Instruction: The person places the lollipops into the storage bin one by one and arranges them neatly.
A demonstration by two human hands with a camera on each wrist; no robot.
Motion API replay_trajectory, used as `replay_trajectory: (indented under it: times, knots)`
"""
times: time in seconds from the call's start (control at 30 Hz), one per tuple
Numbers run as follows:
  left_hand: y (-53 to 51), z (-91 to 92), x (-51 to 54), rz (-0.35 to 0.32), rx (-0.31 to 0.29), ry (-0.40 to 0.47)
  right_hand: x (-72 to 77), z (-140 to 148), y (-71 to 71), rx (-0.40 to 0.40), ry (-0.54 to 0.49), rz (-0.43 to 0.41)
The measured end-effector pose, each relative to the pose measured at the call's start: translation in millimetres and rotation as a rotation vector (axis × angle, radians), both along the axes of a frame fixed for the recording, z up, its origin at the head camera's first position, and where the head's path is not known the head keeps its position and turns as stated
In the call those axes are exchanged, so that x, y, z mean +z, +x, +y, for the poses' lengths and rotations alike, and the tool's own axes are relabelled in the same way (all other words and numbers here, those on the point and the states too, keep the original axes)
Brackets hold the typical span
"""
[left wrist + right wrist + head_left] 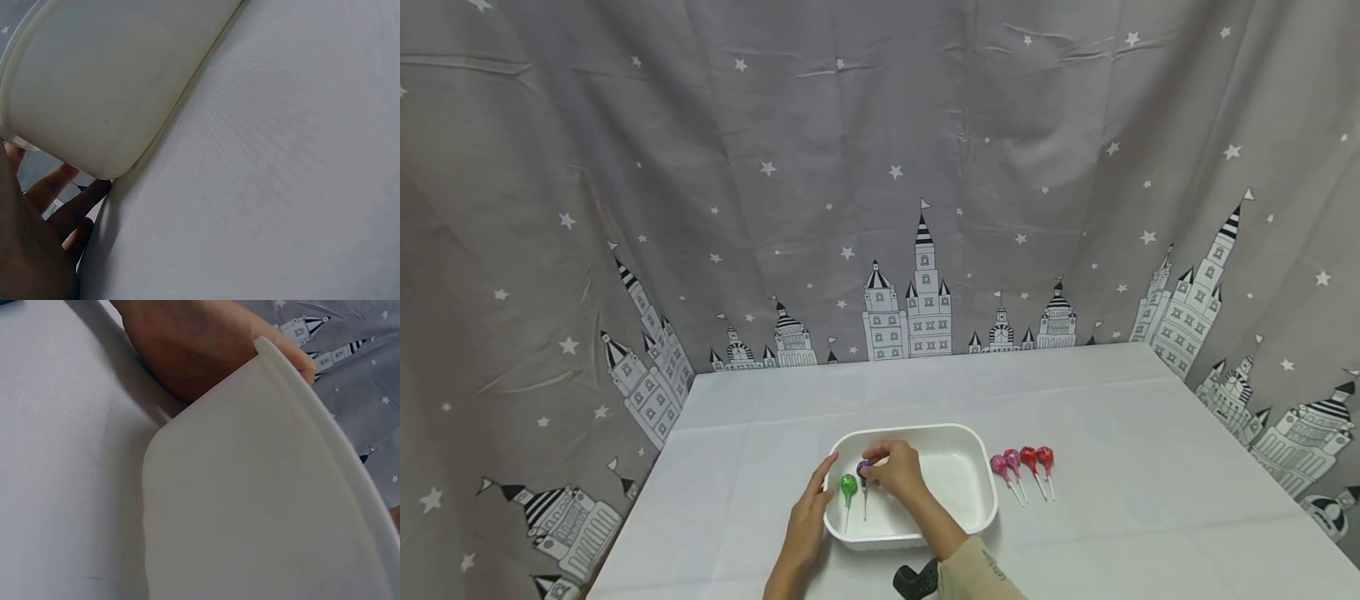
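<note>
A white tray point(925, 537) sits on the table, with a green lollipop point(848, 485) lying in its left part. Beside the green one is a purple lollipop point(862, 469), its head pinched by the fingers of my right hand point(898, 473) and its stick pointing toward me. My left hand point(807, 517) rests along the tray's left side, fingers fairly straight. In the left wrist view, that hand point(37, 244) touches the tray's outer wall point(94, 81). The right wrist view has my right hand point(194, 344) partly behind the tray wall point(250, 475), fingertips hidden.
Right of the tray, two pink lollipops point(1013, 458) and two red lollipops point(1045, 456) lie in a row on the white table point(1112, 533). A dark object point(915, 581) lies near the front by my right sleeve. A grey castle-print curtain point(820, 208) hangs behind.
</note>
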State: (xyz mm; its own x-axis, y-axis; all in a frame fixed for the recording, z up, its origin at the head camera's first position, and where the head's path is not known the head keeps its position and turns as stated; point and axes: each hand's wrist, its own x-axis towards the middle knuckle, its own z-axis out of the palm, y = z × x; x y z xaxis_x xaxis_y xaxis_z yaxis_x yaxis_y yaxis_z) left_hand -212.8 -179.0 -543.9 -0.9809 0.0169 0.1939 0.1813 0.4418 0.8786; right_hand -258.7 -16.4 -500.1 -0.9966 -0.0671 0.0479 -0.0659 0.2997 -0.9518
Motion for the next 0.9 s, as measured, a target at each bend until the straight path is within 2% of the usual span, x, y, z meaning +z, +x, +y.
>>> replay_trajectory:
  times: [0.4, 0.63, 0.9]
  knots:
    - [0.9, -1.6, 0.4, -0.005, -0.004, 0.009, -1.3, -0.2, 2.0, 0.012, 0.068, -0.01]
    - [2.3, -0.8, 2.5, 0.014, -0.008, 0.023, -1.7, 0.4, 1.6, 0.011, 0.167, 0.026]
    - [1.6, -1.6, 1.3, 0.024, -0.006, 0.009, -0.6, 0.8, 2.4, 0.01, 0.168, 0.015]
